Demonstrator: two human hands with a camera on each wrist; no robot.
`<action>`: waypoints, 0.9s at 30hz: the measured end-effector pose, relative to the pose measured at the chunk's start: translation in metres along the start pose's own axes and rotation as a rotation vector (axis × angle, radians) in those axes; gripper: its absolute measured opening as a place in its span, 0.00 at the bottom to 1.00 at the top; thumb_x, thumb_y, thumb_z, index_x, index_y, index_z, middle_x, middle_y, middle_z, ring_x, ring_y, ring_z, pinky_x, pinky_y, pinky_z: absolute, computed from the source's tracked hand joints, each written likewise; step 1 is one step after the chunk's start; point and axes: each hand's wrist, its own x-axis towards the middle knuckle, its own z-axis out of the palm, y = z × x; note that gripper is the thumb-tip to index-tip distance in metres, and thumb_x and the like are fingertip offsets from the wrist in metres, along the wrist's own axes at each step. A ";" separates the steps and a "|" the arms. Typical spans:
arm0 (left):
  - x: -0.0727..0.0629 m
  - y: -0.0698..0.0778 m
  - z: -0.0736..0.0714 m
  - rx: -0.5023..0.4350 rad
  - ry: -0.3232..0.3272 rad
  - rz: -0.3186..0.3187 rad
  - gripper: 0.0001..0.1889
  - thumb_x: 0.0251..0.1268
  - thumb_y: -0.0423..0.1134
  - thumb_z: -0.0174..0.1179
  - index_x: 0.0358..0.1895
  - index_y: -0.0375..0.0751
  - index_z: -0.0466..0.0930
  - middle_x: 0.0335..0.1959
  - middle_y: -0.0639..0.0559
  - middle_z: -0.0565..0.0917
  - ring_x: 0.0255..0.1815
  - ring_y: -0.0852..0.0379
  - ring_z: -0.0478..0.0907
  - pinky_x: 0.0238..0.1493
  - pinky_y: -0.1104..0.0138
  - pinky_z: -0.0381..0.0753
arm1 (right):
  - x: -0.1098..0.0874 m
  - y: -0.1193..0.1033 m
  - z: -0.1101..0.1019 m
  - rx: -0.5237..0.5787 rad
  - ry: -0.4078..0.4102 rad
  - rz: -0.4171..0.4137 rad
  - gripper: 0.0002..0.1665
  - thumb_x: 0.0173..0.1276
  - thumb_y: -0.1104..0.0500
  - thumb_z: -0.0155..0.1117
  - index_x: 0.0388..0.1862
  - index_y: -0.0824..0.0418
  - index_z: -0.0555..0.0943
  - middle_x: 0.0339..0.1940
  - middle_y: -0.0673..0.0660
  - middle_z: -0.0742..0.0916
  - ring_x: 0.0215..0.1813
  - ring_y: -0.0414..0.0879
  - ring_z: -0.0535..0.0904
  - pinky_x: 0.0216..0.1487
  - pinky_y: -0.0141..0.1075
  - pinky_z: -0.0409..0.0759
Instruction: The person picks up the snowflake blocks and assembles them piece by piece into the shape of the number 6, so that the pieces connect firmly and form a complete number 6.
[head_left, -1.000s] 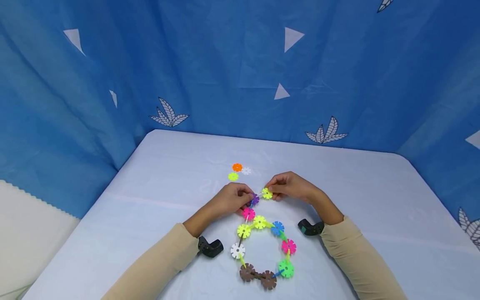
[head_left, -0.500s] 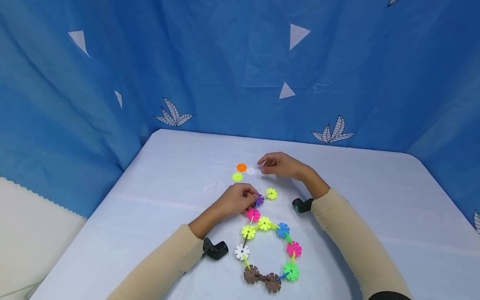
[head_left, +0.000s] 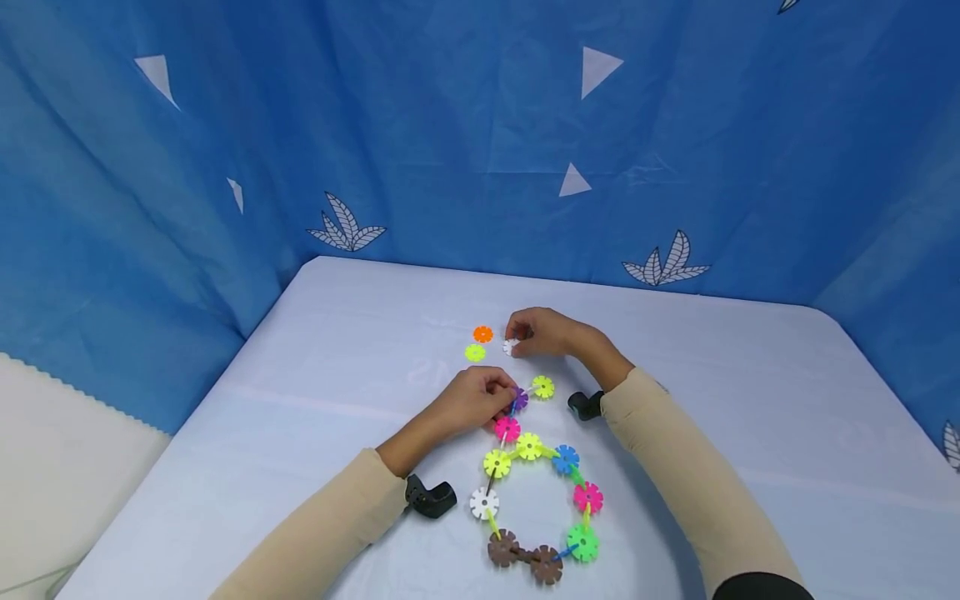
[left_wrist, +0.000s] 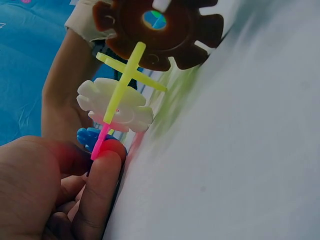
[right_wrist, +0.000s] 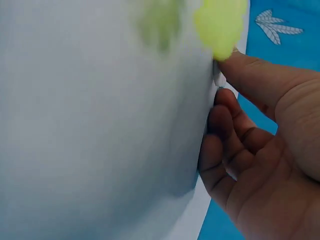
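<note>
My left hand [head_left: 471, 398] pinches a purple notched snowflake disc [head_left: 521, 398] in the chain; the fingers hide part of it. A white piece links that disc to a yellow-green disc [head_left: 543, 387] at the chain's free end. On the near side, a hot-pink disc [head_left: 507, 429] joins it to a ring of interlocked discs, including a blue one [head_left: 566, 459] and a green one [head_left: 582, 543]. Farther back, my right hand [head_left: 551, 332] pinches a loose white snowflake disc [head_left: 509, 347] close over the table. That disc shows only as a sliver in the right wrist view.
Loose orange [head_left: 483, 334] and yellow-green [head_left: 475, 353] discs lie left of my right hand. A white cloth covers the table [head_left: 360, 342], with a blue patterned curtain [head_left: 465, 142] behind it. Black wrist devices [head_left: 431, 497] sit by both sleeves.
My right hand let go of the yellow-green end disc, reached back to the loose white disc and took hold of it, shifting it slightly right. My left hand keeps its pinch on the purple disc.
</note>
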 end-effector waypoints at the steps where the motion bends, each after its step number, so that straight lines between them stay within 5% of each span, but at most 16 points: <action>1: 0.000 0.000 0.000 0.000 -0.001 0.000 0.06 0.73 0.37 0.60 0.41 0.40 0.85 0.26 0.52 0.81 0.21 0.59 0.77 0.23 0.68 0.80 | -0.004 0.003 -0.001 0.014 0.000 0.007 0.10 0.67 0.64 0.72 0.45 0.60 0.81 0.36 0.55 0.80 0.42 0.50 0.73 0.45 0.38 0.75; 16: 0.002 -0.003 0.004 0.111 0.017 0.042 0.12 0.73 0.35 0.57 0.52 0.45 0.86 0.24 0.53 0.78 0.19 0.60 0.73 0.23 0.69 0.74 | -0.089 0.036 0.009 0.156 0.102 0.048 0.10 0.66 0.67 0.71 0.41 0.61 0.78 0.32 0.55 0.78 0.39 0.51 0.73 0.41 0.41 0.74; 27: -0.001 -0.002 0.003 0.150 0.019 0.054 0.16 0.73 0.34 0.55 0.57 0.47 0.86 0.22 0.53 0.77 0.18 0.60 0.71 0.23 0.68 0.71 | -0.105 0.029 0.020 0.148 0.120 -0.005 0.11 0.66 0.66 0.72 0.37 0.60 0.76 0.29 0.54 0.77 0.37 0.49 0.74 0.37 0.36 0.75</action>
